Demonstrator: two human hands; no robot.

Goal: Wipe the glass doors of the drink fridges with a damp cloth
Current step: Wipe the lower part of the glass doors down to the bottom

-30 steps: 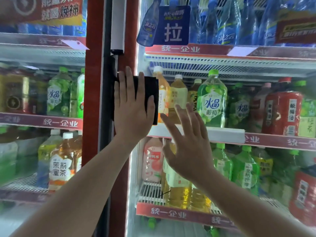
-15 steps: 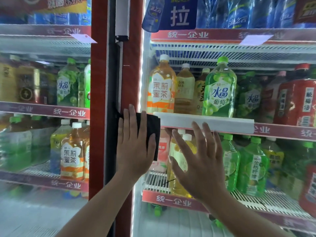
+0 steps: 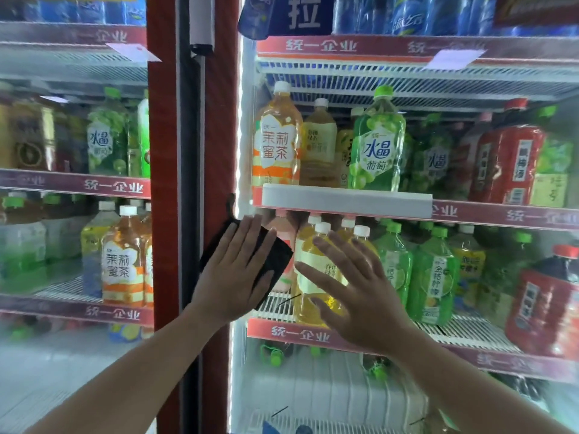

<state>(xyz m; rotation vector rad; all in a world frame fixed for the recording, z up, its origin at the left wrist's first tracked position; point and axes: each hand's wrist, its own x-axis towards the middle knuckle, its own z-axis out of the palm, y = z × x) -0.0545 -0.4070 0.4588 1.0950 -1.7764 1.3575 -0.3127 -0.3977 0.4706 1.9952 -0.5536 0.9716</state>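
Left hand (image 3: 236, 270) flat, fingers straight, presses black cloth (image 3: 277, 256) on right door (image 3: 329, 386) at its 9 o'clock edge, overlapping red frame (image 3: 219, 136). Right hand (image 3: 357, 289) open, splayed, seemingly on door at cloth's 3 o'clock.

Risk: bare palm smears wiped pane; unpinched cloth slides out, drops.

Cloth soft, matte, folded rectangular. Door smooth, partly fogged. Frame hard, glossy.

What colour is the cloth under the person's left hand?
Black. In the head view the cloth lies flat under the left hand on the fridge door.
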